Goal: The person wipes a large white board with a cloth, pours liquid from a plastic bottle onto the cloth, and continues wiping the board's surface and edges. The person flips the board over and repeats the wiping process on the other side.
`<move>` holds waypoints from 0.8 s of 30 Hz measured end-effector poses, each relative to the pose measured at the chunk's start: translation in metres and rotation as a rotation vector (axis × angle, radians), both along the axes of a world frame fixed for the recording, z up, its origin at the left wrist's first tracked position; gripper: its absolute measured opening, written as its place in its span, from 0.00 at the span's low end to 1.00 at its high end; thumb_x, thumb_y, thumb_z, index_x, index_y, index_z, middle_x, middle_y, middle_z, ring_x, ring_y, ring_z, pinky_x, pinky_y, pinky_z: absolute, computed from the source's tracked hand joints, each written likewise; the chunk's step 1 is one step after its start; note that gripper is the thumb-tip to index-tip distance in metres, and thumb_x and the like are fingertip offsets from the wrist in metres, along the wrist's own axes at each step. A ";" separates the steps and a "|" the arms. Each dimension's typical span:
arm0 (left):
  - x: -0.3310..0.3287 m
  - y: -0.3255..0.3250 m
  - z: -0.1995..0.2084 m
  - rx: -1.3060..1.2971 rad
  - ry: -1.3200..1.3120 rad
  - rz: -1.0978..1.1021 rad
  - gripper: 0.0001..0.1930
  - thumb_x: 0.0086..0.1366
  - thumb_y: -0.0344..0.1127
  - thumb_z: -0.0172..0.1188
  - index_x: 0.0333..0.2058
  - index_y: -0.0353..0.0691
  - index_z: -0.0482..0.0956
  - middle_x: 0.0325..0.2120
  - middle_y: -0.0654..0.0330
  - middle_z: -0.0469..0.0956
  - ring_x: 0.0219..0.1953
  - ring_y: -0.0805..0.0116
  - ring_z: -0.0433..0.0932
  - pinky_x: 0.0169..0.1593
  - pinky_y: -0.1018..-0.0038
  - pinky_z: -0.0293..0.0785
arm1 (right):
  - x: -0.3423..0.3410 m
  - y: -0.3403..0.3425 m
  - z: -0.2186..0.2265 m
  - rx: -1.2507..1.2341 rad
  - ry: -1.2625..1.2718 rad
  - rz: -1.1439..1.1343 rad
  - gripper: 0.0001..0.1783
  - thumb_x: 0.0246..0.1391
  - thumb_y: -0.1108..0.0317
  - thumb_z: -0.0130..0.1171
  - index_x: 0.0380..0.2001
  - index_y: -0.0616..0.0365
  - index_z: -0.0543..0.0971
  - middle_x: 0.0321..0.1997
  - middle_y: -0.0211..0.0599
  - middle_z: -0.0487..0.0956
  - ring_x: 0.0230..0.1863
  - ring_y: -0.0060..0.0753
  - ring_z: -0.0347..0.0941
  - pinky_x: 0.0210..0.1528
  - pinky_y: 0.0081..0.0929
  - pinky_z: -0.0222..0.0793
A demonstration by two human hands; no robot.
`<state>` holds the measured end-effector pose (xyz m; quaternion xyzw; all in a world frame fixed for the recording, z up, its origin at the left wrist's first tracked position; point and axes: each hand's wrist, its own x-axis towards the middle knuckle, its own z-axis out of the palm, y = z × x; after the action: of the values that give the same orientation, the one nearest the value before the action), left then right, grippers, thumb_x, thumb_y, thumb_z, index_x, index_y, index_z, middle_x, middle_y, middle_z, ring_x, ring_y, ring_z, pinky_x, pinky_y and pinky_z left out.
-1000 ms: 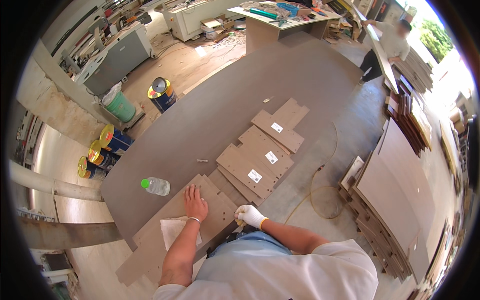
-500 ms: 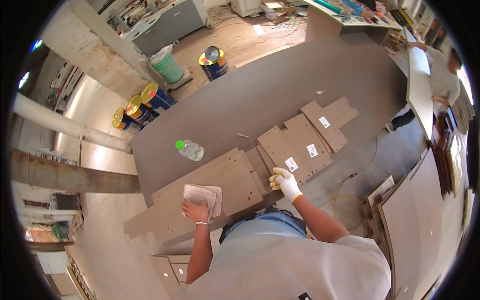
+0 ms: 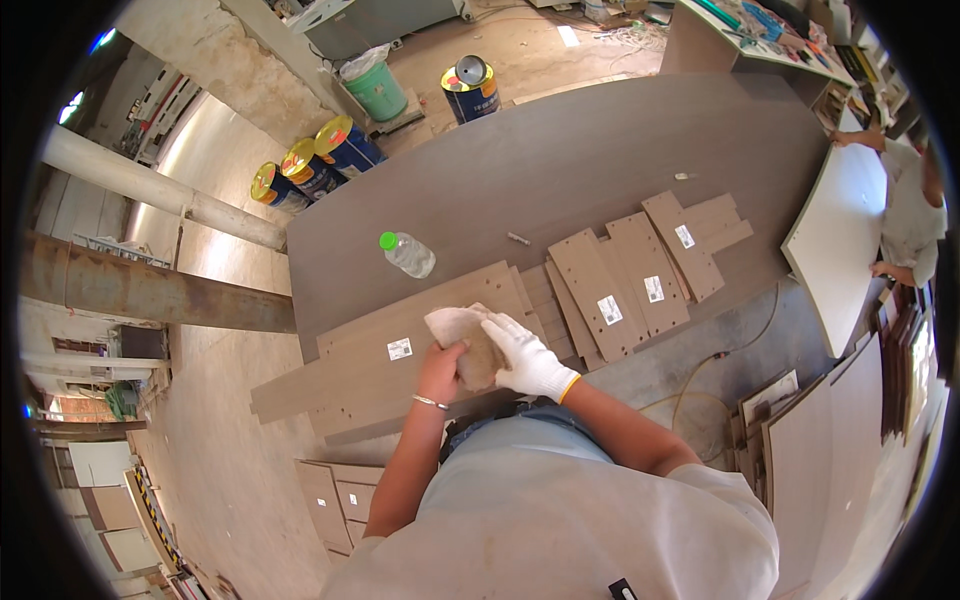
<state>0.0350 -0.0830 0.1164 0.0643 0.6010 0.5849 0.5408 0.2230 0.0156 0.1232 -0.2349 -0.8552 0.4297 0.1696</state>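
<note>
A beige cloth [image 3: 465, 335] is bunched up in front of me, above the near edge of the table. My bare left hand [image 3: 440, 373], with a bracelet at its wrist, grips it from the left. On the other side my right hand [image 3: 530, 360], in a white knitted glove, holds it with the fingers laid along its edge. Beneath them lies a long brown board [image 3: 350, 360] with small drilled holes and a white label [image 3: 399, 349]. To its right, several shorter labelled boards [image 3: 628, 262] lie overlapping.
A clear bottle with green cap [image 3: 410, 256] stands on the large brown table [image 3: 560, 140]. Paint drums [image 3: 345, 145] and a green bin [image 3: 378, 92] are beyond it. At right, a co-worker [image 3: 912, 200] holds a white panel [image 3: 838, 225]. Boards [image 3: 825, 430] lean nearby.
The cloth has come up off the long board, uncovering its label. My right hand has moved left onto the cloth. The co-worker's panel has tilted, and my view has shifted.
</note>
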 end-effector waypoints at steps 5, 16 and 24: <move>0.012 0.005 0.018 0.112 -0.146 -0.071 0.18 0.71 0.39 0.58 0.55 0.34 0.75 0.46 0.56 0.80 0.48 0.63 0.81 0.50 0.65 0.81 | -0.007 -0.010 0.015 0.009 -0.083 0.063 0.75 0.31 0.52 0.84 0.75 0.69 0.47 0.80 0.66 0.46 0.82 0.63 0.38 0.81 0.49 0.37; -0.013 0.007 0.013 -0.007 -0.045 -0.229 0.19 0.67 0.34 0.57 0.53 0.31 0.76 0.47 0.54 0.80 0.50 0.60 0.81 0.54 0.61 0.80 | -0.018 -0.050 -0.015 0.024 -0.078 -0.168 0.66 0.38 0.62 0.76 0.75 0.69 0.47 0.78 0.67 0.50 0.80 0.66 0.42 0.81 0.49 0.40; -0.074 0.008 0.015 0.133 -0.368 -0.012 0.23 0.63 0.33 0.54 0.56 0.32 0.74 0.52 0.51 0.80 0.55 0.52 0.80 0.62 0.53 0.76 | -0.005 -0.073 0.021 0.166 -0.069 -0.422 0.60 0.39 0.67 0.74 0.73 0.69 0.52 0.76 0.67 0.54 0.78 0.70 0.47 0.79 0.53 0.44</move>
<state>-0.0386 -0.0745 0.1310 -0.0045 0.4517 0.6218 0.6398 0.2184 -0.0578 0.1444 -0.4085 -0.8248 0.3046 0.2452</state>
